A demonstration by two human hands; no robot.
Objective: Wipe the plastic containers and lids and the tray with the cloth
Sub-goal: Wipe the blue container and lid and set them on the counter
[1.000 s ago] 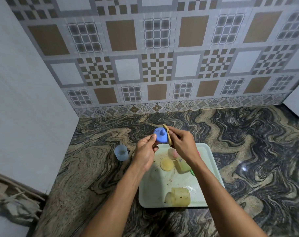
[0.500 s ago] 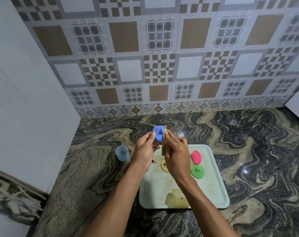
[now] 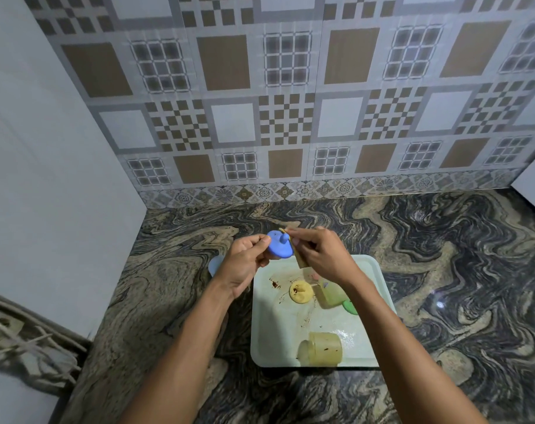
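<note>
Wiping a blue lid (image 3: 279,247) above the tray (image 3: 260,347).
Pinches the lid in curled fingers of the left hand (image 3: 245,264), clamps the yellow cloth (image 3: 301,260) in the right hand (image 3: 321,255) against the lid's knob; holds both over the tray's far edge.

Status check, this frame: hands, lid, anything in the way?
Left hand grips blue lid. Right hand pinches cloth against it. Tray stained, not yet wiped. Nothing blocking.

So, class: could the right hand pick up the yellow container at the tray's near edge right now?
Probably not yet: the right hand pinches the cloth. The way itself looks free, since nothing covers the yellow container on the tray.
</note>
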